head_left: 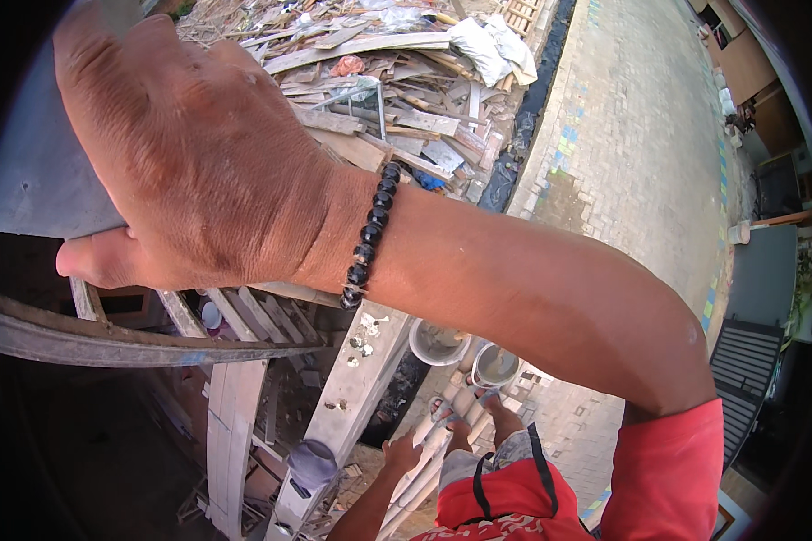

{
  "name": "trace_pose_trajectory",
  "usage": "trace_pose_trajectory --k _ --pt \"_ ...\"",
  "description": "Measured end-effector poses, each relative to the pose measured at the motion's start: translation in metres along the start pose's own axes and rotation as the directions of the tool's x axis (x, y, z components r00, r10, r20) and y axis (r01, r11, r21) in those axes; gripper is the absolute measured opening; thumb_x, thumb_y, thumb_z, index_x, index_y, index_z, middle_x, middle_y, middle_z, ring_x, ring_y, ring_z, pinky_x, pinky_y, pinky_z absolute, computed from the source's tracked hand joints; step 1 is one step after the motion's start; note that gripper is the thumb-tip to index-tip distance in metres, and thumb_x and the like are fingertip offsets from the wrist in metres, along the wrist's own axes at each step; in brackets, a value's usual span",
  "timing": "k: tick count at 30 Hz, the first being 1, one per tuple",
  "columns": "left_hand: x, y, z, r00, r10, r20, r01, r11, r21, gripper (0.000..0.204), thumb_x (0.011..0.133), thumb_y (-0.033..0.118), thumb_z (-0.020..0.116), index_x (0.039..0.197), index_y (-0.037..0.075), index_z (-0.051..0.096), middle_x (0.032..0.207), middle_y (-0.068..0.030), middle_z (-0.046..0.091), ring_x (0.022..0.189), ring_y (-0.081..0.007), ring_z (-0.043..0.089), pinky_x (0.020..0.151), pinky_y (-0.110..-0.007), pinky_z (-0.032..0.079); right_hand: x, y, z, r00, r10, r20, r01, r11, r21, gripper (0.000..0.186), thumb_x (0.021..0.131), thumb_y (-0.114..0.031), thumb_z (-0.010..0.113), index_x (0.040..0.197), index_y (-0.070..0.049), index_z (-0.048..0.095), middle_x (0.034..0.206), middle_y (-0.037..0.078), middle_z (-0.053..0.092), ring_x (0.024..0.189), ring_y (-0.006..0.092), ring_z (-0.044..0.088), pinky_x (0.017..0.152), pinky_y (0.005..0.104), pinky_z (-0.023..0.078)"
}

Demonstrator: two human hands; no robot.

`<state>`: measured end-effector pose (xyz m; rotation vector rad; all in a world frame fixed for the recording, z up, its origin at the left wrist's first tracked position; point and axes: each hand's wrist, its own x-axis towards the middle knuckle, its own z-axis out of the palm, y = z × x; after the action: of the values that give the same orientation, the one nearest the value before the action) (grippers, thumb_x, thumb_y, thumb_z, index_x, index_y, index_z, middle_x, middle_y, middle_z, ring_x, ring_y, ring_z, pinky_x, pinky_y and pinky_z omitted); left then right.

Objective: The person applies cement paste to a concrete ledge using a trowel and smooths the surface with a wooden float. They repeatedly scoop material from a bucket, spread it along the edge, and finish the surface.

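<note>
Close in front of me, my right hand (189, 162) stretches across to the upper left, a black bead bracelet (370, 234) around its wrist. Its thumb lies at the lower edge of a flat grey sheet (45, 171), and the hand is closed on it; the fingertips are partly hidden. Much lower, my left hand (404, 453) is beside the bamboo poles (419, 487) under my feet, finger and thumb apart, with nothing visible in it. Two buckets, one (439, 344) and another (496, 366) with grey contents, stand just beyond my feet.
A pale beam (352, 379) runs along my left beside a dark open drop, with a round grey object (312, 464) on it. A curved strip (135, 343) crosses other planks. Scrap wood (397, 108) is heaped beyond; a ditch (514, 153) borders the paved road (641, 135).
</note>
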<state>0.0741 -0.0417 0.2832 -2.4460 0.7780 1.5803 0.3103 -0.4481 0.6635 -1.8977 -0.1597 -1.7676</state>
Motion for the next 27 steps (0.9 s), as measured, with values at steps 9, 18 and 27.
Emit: trace_pose_trajectory --k 9,18,27 --pt "0.0 -0.008 0.022 0.998 -0.025 -0.06 0.017 0.992 -0.121 0.053 0.087 0.037 0.058 0.132 0.01 0.05 0.117 -0.0177 0.064 0.112 -0.0358 0.06 0.101 -0.061 0.028 0.002 0.001 -0.003 0.999 -0.031 0.007 0.031 0.998 -0.047 0.106 0.066 -0.058 0.076 0.131 0.012 0.028 0.096 0.022 0.056 0.087 0.0308 0.059 0.074 0.0405 0.052" --pt "-0.018 -0.03 0.059 0.964 -0.171 -0.206 0.117 0.961 -0.252 0.058 0.083 0.042 0.061 0.133 0.013 0.052 0.114 -0.0119 0.068 0.112 -0.0324 0.061 0.1 -0.051 0.036 0.012 0.0 -0.015 0.964 0.034 0.265 -0.061 0.994 0.096 0.103 0.084 -0.048 0.063 0.146 0.008 0.003 0.137 0.039 0.034 0.12 0.0444 0.049 0.099 0.0443 0.046" --pt "-0.058 -0.032 0.112 0.929 -0.342 -0.138 0.222 0.818 -0.53 0.057 0.084 0.042 0.06 0.132 0.012 0.052 0.117 -0.0142 0.066 0.114 -0.0338 0.059 0.098 -0.051 0.04 0.011 -0.007 -0.025 0.928 0.189 0.32 -0.157 0.98 -0.121 0.103 0.08 -0.038 0.07 0.145 0.009 0.006 0.141 0.036 0.03 0.131 0.0469 0.036 0.108 0.0478 0.033"
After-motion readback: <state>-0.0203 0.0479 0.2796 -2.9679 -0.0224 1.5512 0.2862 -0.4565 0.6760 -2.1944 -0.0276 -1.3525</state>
